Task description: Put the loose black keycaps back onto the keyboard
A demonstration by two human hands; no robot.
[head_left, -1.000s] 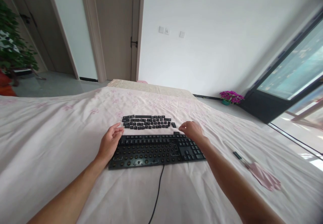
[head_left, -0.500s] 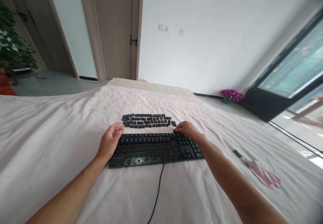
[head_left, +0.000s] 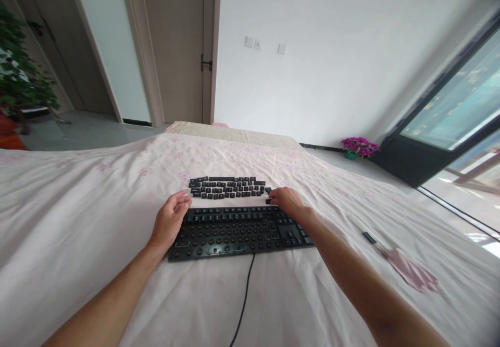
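Observation:
A black keyboard (head_left: 230, 236) lies on the bed with many of its keys off, so bare switch stems show over its main block. Beyond its back edge, loose black keycaps (head_left: 222, 178) are laid out in several rows. My left hand (head_left: 172, 215) rests at the keyboard's back left corner, its fingers loosely extended and holding nothing. At the right end of the rows, my right hand (head_left: 287, 201) has its fingertips closed on a small black keycap (head_left: 268, 201), low against the sheet. Its fingers partly cover that keycap. The hand and forearm hide part of the number pad.
A black cable (head_left: 247, 289) runs from the keyboard towards me. To the right lie a dark-handled tool (head_left: 369, 238) and a pink cloth item (head_left: 412, 269) on the pale sheet (head_left: 156, 305). Pink flowers (head_left: 359, 147) stand on the floor past the bed.
My right hand has shifted slightly left with the keycap, closer to the end of the keycap rows. The left hand has stayed in place.

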